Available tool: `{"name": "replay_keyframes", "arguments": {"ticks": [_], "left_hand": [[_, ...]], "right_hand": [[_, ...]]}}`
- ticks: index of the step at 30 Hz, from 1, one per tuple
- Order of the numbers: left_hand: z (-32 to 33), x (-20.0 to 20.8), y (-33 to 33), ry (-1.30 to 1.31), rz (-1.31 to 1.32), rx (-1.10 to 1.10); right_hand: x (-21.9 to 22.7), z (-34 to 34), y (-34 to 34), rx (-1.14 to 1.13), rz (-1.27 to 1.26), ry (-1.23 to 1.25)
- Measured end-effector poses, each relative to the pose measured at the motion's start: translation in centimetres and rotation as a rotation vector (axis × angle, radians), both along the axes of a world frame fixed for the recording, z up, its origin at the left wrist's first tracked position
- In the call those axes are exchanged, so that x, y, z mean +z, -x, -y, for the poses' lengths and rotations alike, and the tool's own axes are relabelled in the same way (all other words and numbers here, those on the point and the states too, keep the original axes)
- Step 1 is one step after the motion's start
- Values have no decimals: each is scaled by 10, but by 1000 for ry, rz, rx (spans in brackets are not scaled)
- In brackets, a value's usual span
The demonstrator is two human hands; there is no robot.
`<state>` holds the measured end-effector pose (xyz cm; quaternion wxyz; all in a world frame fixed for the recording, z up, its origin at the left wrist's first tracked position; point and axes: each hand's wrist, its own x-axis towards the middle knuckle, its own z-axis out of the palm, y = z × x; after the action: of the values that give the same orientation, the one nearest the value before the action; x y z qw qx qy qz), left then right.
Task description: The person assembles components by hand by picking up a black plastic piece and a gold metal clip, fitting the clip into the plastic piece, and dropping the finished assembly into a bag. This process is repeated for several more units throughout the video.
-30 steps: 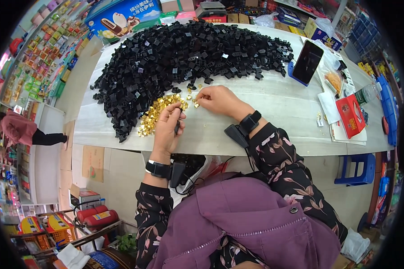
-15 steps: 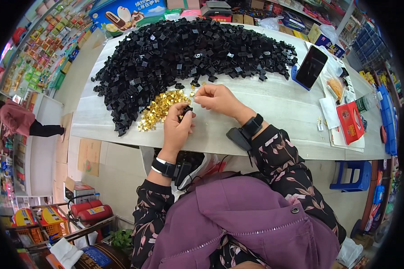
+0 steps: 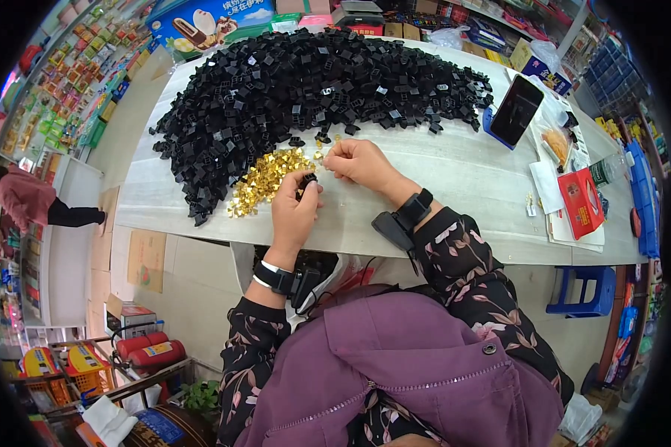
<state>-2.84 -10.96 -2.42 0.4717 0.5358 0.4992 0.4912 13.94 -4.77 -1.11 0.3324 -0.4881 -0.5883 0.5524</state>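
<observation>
The left hand (image 3: 294, 208) rests on the near part of the pale desk (image 3: 470, 186), its grip clenched on a small black plastic piece (image 3: 307, 179) pinched at the fingertips. The right hand (image 3: 358, 160) lies just to the right of it, fingers curled down onto the desk; its fingertips seem pinched on something tiny, but I cannot tell what, or whether they hold anything at all. Just left of both hands, touching the left fingers, lies a small heap of gold metal clips (image 3: 265, 182). A few loose gold clips sit just beyond the right hand.

Behind the hands, a big heap of black plastic pieces (image 3: 298, 89) stretches across the far side of the desk and curves down its left edge. Toward the right a dark phone (image 3: 516, 110) stands propped. Further right lie papers and a red packet (image 3: 581, 203). Each wrist carries a black strapped device.
</observation>
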Motion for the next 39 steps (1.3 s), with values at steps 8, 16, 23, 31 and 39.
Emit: {"name": "replay_keyframes", "arguments": {"ticks": [8, 16, 23, 31, 39], "left_hand": [[2, 0, 1, -42, 6, -33], [3, -4, 1, -107, 14, 6], [3, -8, 0, -182, -33, -5], [6, -7, 2, -290, -192, -51], [-4, -5, 15, 30, 415, 54]], "right_hand": [[5, 9, 4, 113, -366, 184], [9, 14, 5, 177, -273, 242], [4, 8, -1, 249, -136, 105], [0, 6, -3, 304, -20, 56], [-15, -7, -4, 85, 132, -237]]}}
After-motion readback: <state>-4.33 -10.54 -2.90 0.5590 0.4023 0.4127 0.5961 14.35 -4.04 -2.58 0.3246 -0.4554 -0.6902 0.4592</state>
